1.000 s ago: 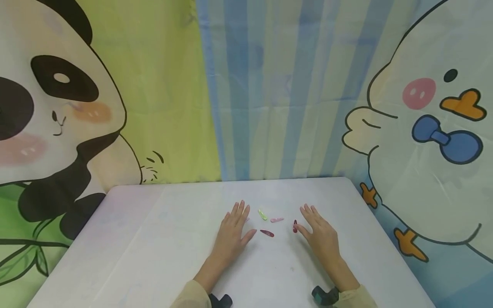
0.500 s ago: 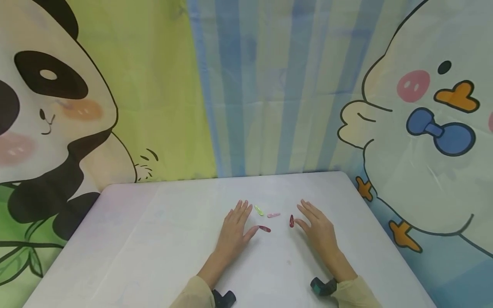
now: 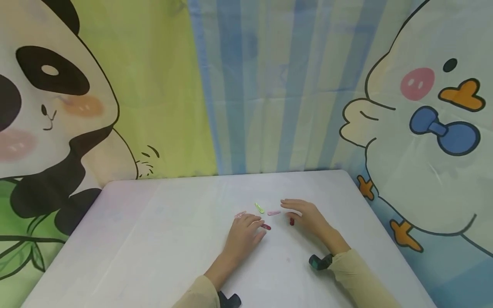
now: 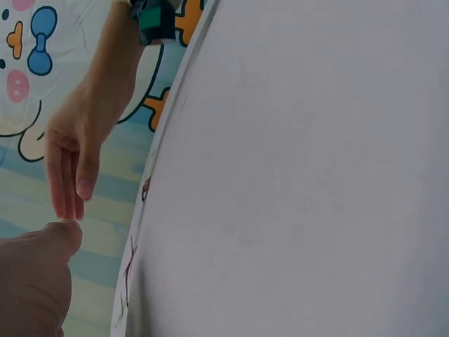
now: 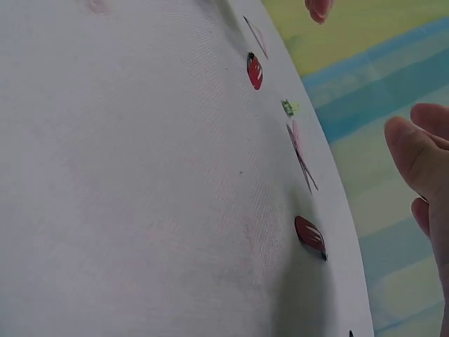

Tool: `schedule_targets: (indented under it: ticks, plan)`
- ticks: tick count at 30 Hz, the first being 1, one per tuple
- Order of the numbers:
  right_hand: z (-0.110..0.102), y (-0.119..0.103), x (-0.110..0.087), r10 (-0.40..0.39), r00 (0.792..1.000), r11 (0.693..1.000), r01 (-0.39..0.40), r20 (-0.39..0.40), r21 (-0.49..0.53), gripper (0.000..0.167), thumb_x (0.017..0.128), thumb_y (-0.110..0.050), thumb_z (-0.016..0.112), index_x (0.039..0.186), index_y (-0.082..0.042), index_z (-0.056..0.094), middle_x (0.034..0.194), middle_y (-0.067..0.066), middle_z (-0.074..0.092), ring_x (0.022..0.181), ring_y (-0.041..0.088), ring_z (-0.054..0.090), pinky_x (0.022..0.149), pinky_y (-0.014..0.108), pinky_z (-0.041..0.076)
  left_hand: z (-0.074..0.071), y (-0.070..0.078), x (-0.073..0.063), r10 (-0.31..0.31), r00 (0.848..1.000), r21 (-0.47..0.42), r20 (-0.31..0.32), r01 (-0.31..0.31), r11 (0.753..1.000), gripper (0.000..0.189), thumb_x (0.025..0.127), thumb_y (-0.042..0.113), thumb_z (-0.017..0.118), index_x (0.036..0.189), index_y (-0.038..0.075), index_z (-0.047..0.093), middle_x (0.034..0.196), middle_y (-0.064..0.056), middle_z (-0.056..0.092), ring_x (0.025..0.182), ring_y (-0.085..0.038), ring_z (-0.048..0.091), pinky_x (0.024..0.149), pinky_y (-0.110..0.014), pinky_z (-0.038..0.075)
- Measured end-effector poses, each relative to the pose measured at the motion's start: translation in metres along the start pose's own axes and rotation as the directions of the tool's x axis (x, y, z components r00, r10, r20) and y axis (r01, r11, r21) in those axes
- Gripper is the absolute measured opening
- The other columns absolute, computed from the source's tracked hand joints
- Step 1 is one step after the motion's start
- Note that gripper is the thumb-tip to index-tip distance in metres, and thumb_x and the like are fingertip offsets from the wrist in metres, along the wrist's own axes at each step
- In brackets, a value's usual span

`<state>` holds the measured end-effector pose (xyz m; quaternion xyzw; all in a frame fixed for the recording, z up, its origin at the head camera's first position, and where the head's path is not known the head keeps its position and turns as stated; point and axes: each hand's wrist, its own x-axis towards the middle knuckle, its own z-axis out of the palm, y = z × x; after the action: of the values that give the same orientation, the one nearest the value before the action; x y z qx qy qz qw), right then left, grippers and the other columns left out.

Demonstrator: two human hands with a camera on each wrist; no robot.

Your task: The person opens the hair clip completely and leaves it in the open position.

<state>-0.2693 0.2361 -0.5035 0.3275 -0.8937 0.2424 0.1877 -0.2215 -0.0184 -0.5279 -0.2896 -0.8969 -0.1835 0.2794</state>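
Several small snap hair clips lie on the white table. In the head view, a light pink clip [image 3: 240, 214] is just beyond the fingers of my left hand [image 3: 243, 237], which also partly covers a dark red clip [image 3: 266, 226]. Loosely bent and holding nothing, my right hand [image 3: 311, 219] hovers by a second dark red clip [image 3: 292, 221], hiding part of it. Between the hands lie a green clip [image 3: 259, 208] and a pink clip [image 3: 274, 212]. The right wrist view shows my right hand [image 5: 424, 158] raised above the table, apart from the nearest dark red clip [image 5: 310, 236].
The white table [image 3: 161, 239] ends at a striped blue and yellow-green curtain [image 3: 262, 94]. A printed panda [image 3: 57, 107] and a printed white duck [image 3: 423, 171] flank it. A dark device [image 3: 320, 262] sits on the right wrist, another [image 3: 230, 300] on the left.
Both hands have come closer to the clips. My right hand has turned, fingers now toward the left; the left fingers have bent and swung right, uncovering the light pink clip. The clips lie still.
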Motion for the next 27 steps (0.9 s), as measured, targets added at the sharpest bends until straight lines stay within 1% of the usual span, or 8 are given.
schedule_targets:
  ticks: [2, 4, 8, 12, 14, 16, 21, 27]
  plan:
    - [0.003, 0.001, 0.007, -0.065, 0.997, 0.997, 0.064, 0.037, 0.035, 0.049, 0.074, -0.003, 0.078, 0.12, -0.017, 0.067, 0.122, -0.002, 0.066, 0.113, 0.017, 0.062, 0.092, 0.038, 0.05, 0.0, 0.004, -0.003, 0.019, 1.0, 0.013, 0.02, -0.019, 1.0, 0.028, 0.081, 0.032, 0.073, 0.106, 0.019, 0.07, 0.108, 0.006, 0.068, 0.106, -0.014, 0.059, 0.085, -0.034, 0.047]
    - [0.006, 0.002, 0.015, -0.134, 0.989, 0.989, 0.129, 0.063, 0.077, 0.047, 0.075, -0.001, 0.076, 0.118, -0.015, 0.068, 0.121, -0.001, 0.067, 0.111, 0.018, 0.063, 0.09, 0.037, 0.051, -0.001, 0.007, -0.005, 0.038, 0.999, 0.023, 0.04, -0.039, 0.999, 0.028, 0.082, 0.032, 0.072, 0.108, 0.019, 0.07, 0.109, 0.007, 0.067, 0.106, -0.013, 0.058, 0.08, -0.032, 0.046]
    - [0.013, 0.003, 0.028, -0.236, 0.966, 0.964, 0.22, 0.102, 0.151, 0.038, 0.077, 0.001, 0.073, 0.114, -0.01, 0.07, 0.117, 0.001, 0.069, 0.107, 0.018, 0.066, 0.087, 0.034, 0.052, 0.001, 0.015, -0.009, 0.087, 0.991, 0.048, 0.098, -0.092, 0.995, 0.035, 0.085, 0.036, 0.068, 0.114, 0.016, 0.067, 0.116, 0.005, 0.065, 0.112, -0.014, 0.057, 0.083, -0.032, 0.046]
    - [0.019, 0.004, 0.034, -0.317, 0.935, 0.937, 0.283, 0.161, 0.204, 0.031, 0.081, 0.002, 0.069, 0.11, -0.007, 0.071, 0.115, 0.004, 0.069, 0.106, 0.018, 0.066, 0.089, 0.033, 0.052, 0.004, 0.027, -0.012, 0.134, 0.971, 0.075, 0.196, -0.151, 0.986, 0.046, 0.09, 0.043, 0.06, 0.124, 0.013, 0.061, 0.127, 0.001, 0.061, 0.122, -0.016, 0.053, 0.089, -0.034, 0.046]
    - [0.022, 0.004, 0.038, -0.359, 0.915, 0.922, 0.317, 0.184, 0.223, 0.028, 0.083, 0.003, 0.067, 0.11, -0.005, 0.07, 0.115, 0.005, 0.069, 0.106, 0.019, 0.066, 0.089, 0.032, 0.051, 0.005, 0.031, -0.013, 0.142, 0.961, 0.089, 0.237, -0.167, 0.982, 0.049, 0.092, 0.045, 0.056, 0.128, 0.012, 0.058, 0.132, -0.001, 0.058, 0.126, -0.016, 0.051, 0.091, -0.034, 0.046]
    - [0.026, 0.005, 0.04, -0.392, 0.897, 0.91, 0.345, 0.204, 0.229, 0.028, 0.085, 0.003, 0.065, 0.111, -0.005, 0.07, 0.115, 0.005, 0.07, 0.106, 0.019, 0.066, 0.09, 0.031, 0.051, 0.006, 0.034, -0.013, 0.134, 0.954, 0.097, 0.269, -0.165, 0.982, 0.052, 0.093, 0.047, 0.053, 0.131, 0.012, 0.056, 0.136, -0.002, 0.055, 0.128, -0.016, 0.048, 0.094, -0.035, 0.045]
    - [0.033, 0.004, 0.044, -0.415, 0.871, 0.904, 0.36, 0.263, 0.231, 0.027, 0.088, 0.001, 0.062, 0.113, -0.006, 0.069, 0.115, 0.003, 0.07, 0.107, 0.017, 0.066, 0.092, 0.03, 0.05, 0.007, 0.038, -0.015, 0.102, 0.939, 0.129, 0.328, -0.152, 0.98, 0.055, 0.095, 0.048, 0.048, 0.136, 0.012, 0.051, 0.141, -0.004, 0.05, 0.133, -0.016, 0.044, 0.098, -0.035, 0.043]
    - [0.039, 0.005, 0.047, -0.404, 0.847, 0.909, 0.328, 0.346, 0.257, 0.029, 0.089, 0.001, 0.06, 0.116, -0.008, 0.068, 0.118, 0.001, 0.068, 0.111, 0.015, 0.063, 0.095, 0.031, 0.048, 0.008, 0.038, -0.015, 0.078, 0.925, 0.15, 0.373, -0.142, 0.978, 0.056, 0.097, 0.048, 0.043, 0.14, 0.011, 0.046, 0.145, -0.004, 0.046, 0.136, -0.017, 0.041, 0.1, -0.036, 0.041]
